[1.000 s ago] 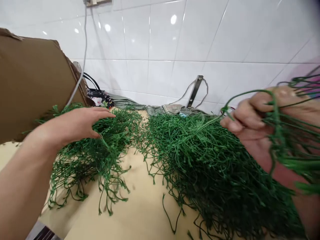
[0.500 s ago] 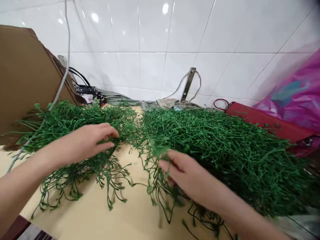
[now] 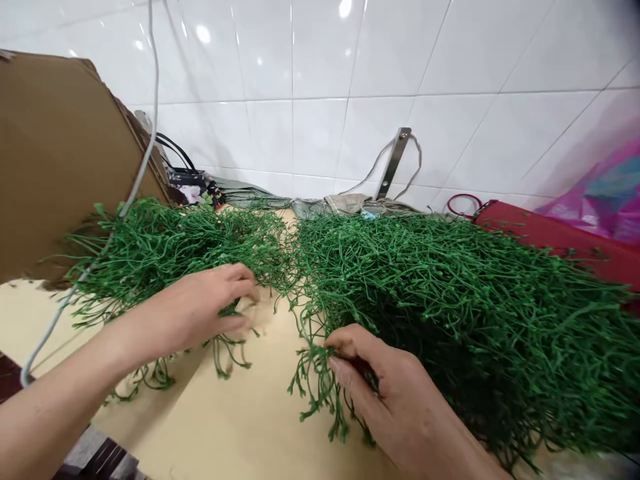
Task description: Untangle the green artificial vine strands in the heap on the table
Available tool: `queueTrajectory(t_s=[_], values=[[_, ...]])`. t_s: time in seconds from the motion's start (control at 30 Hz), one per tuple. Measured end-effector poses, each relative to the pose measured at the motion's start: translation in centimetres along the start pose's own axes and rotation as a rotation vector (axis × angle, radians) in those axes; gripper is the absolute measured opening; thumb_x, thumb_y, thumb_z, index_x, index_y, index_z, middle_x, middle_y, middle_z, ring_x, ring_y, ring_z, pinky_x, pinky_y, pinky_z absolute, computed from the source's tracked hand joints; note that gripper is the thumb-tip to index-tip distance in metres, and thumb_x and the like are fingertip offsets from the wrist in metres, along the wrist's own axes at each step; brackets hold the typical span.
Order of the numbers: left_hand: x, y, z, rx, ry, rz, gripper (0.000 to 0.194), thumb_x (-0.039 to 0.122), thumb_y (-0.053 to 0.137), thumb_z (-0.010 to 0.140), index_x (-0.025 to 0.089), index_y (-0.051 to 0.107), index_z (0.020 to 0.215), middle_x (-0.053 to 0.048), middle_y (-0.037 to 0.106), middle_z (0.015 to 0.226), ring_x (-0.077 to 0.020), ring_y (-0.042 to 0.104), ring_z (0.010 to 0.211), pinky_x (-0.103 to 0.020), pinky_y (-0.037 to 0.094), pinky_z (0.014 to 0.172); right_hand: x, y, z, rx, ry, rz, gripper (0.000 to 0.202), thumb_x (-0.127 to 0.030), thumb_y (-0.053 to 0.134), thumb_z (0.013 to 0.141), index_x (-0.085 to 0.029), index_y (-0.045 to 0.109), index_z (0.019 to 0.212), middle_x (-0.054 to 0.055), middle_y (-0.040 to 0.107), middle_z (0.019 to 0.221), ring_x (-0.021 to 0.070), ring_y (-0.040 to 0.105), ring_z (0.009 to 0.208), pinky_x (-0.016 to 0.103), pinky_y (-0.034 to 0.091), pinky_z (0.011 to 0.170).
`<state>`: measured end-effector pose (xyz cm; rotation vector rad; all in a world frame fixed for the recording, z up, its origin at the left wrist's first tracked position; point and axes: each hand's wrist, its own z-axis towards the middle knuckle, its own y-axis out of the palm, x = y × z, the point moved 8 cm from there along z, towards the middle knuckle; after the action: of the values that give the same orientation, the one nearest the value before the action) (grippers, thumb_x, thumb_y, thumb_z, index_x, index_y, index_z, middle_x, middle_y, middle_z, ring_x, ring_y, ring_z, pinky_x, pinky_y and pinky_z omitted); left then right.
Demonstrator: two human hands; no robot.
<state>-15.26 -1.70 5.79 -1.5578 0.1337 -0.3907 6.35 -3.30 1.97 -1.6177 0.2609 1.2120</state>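
Two heaps of green stringy stems with small branched tips, like artificial plant sprigs, lie on a pale yellow board (image 3: pixel 240 407). My left hand (image 3: pixel 213 303) is over the front edge of the left heap (image 3: pixel 165 243), its fingers bent and apart, with nothing visible between them. At the near left corner of the right heap (image 3: pixel 450 267), my right hand (image 3: pixel 395 393) pinches a small bunch of green sprigs (image 3: pixel 320 377) between thumb and fingers. The tips of that bunch hang down over the board.
A brown cardboard box (image 3: pixel 65 160) stands at left, with a grey cable (image 3: pixel 150 143) crossing before it. By the tiled wall are a floral bag (image 3: pixel 195 187) and a metal bracket (image 3: pixel 393 163). A red purse (image 3: pixel 560 233) and pink plastic bag (image 3: pixel 610 193) sit at right.
The whole view has shifted slightly, with things appearing further right. My right hand has come lower and nearer, with sprigs in its pinch. My left hand has moved a little right.
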Motion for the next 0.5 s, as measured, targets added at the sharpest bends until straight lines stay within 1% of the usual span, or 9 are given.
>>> queueTrajectory(t_s=[0.03, 0.07, 0.13, 0.2, 0.3, 0.33, 0.4, 0.43, 0.5], values=[[1.7, -0.3, 0.3, 0.005, 0.042, -0.050, 0.022, 0.039, 0.054, 0.095, 0.028, 0.067, 0.109, -0.003, 0.066, 0.118, -0.0219, 0.066, 0.101, -0.031, 0.051, 0.084, -0.1, -0.4, -0.1, 0.046, 0.002, 0.033, 0.019, -0.030, 0.041, 0.098, -0.024, 0.059, 0.099, 0.000, 0.062, 0.075, 0.0153, 0.052, 0.067, 0.027, 0.041, 0.061], [3.3, -0.9, 0.7, 0.047, 0.065, -0.091, 0.026, 0.034, 0.044, 0.100, 0.026, 0.065, 0.114, -0.005, 0.065, 0.118, -0.0216, 0.065, 0.102, -0.033, 0.050, 0.086, -0.2, -0.9, -0.1, 0.095, 0.008, 0.075, 0.019, -0.032, 0.041, 0.099, -0.024, 0.059, 0.100, 0.000, 0.061, 0.074, 0.0152, 0.053, 0.066, 0.026, 0.042, 0.060], [6.2, -2.5, 1.5, 0.171, 0.097, -0.182, 0.030, 0.027, 0.042, 0.101, 0.024, 0.058, 0.126, -0.006, 0.064, 0.122, -0.0210, 0.063, 0.107, -0.034, 0.049, 0.093, -0.2, -2.2, 0.0, 0.183, 0.018, 0.152, 0.019, -0.035, 0.043, 0.098, -0.025, 0.059, 0.096, -0.001, 0.058, 0.070, 0.0143, 0.053, 0.062, 0.024, 0.044, 0.056], [8.7, -3.7, 2.5, 0.259, 0.176, -0.322, 0.038, 0.018, 0.039, 0.101, 0.024, 0.051, 0.136, -0.005, 0.059, 0.136, -0.0186, 0.057, 0.122, -0.032, 0.044, 0.105, -0.2, -3.9, 0.1, 0.272, 0.015, 0.186, 0.023, -0.039, 0.046, 0.097, -0.025, 0.058, 0.084, -0.002, 0.055, 0.067, 0.0138, 0.051, 0.059, 0.023, 0.045, 0.053], [11.5, -3.7, 4.4, 0.212, 0.308, -0.563, 0.042, 0.017, 0.039, 0.102, 0.025, 0.047, 0.143, -0.003, 0.054, 0.147, -0.0159, 0.050, 0.134, -0.030, 0.038, 0.113, 0.4, -6.3, 0.1, 0.368, 0.017, 0.200, 0.028, -0.045, 0.051, 0.094, -0.025, 0.058, 0.076, -0.001, 0.056, 0.067, 0.0146, 0.051, 0.060, 0.024, 0.048, 0.053], [12.1, -3.4, 5.2, 0.201, 0.335, -0.623, 0.038, 0.021, 0.041, 0.103, 0.024, 0.050, 0.140, -0.004, 0.058, 0.144, -0.0165, 0.052, 0.132, -0.031, 0.040, 0.111, 0.7, -6.8, 0.1, 0.375, 0.023, 0.207, 0.027, -0.047, 0.053, 0.093, -0.025, 0.059, 0.079, 0.000, 0.058, 0.068, 0.0152, 0.053, 0.061, 0.025, 0.049, 0.054], [12.8, -2.6, 6.4, 0.215, 0.362, -0.703, 0.029, 0.027, 0.050, 0.101, 0.021, 0.059, 0.128, -0.006, 0.067, 0.125, -0.0180, 0.061, 0.117, -0.032, 0.046, 0.102, 1.3, -7.4, 0.2, 0.351, 0.050, 0.221, 0.028, -0.051, 0.057, 0.090, -0.025, 0.061, 0.084, 0.000, 0.059, 0.069, 0.0161, 0.053, 0.061, 0.026, 0.049, 0.054], [13.0, -2.2, 6.9, 0.239, 0.364, -0.736, 0.023, 0.028, 0.055, 0.099, 0.020, 0.064, 0.119, -0.005, 0.069, 0.113, -0.0175, 0.063, 0.106, -0.031, 0.048, 0.094, 1.6, -7.6, 0.2, 0.343, 0.062, 0.225, 0.030, -0.053, 0.057, 0.089, -0.024, 0.062, 0.084, 0.000, 0.058, 0.069, 0.0162, 0.053, 0.061, 0.026, 0.049, 0.054], [12.7, -1.5, 7.5, 0.288, 0.332, -0.807, 0.014, 0.026, 0.058, 0.097, 0.019, 0.068, 0.103, -0.002, 0.065, 0.093, -0.0146, 0.060, 0.086, -0.027, 0.048, 0.078, 2.0, -8.1, 0.2, 0.362, 0.065, 0.216, 0.033, -0.055, 0.056, 0.090, -0.023, 0.062, 0.081, 0.000, 0.058, 0.071, 0.0160, 0.052, 0.063, 0.027, 0.048, 0.057]])
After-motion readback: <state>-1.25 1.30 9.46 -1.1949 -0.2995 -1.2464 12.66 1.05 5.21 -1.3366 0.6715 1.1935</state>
